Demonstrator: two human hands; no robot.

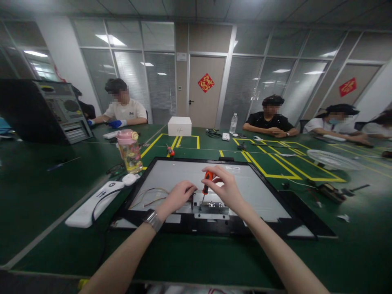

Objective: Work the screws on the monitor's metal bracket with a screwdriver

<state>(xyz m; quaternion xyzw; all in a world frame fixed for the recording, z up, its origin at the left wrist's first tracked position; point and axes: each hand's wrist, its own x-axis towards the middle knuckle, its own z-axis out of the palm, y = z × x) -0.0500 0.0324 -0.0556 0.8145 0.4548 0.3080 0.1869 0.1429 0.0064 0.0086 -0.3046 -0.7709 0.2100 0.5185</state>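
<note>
A flat display panel (260, 192) with a grey back and black frame lies before me on the green table. A silver metal bracket (211, 211) is on the panel near its front edge. My right hand (226, 188) grips an orange and black screwdriver (206, 183) by its handle, which leans slightly. The screwdriver's shaft points down at the left part of the bracket; the exact tip contact is too small to tell. My left hand (177, 197) is closed by the bracket's upper left corner, fingertips together. Whatever they pinch is hidden. Thin wires (150, 196) run across the panel beside it.
Left of the panel are a white power bank-like device (94, 204), a black cable and a pink-lidded bottle (130, 151). A computer case (45, 110) stands far left. Behind are a white box (179, 126) and a water bottle (233, 123). Several people sit across the table.
</note>
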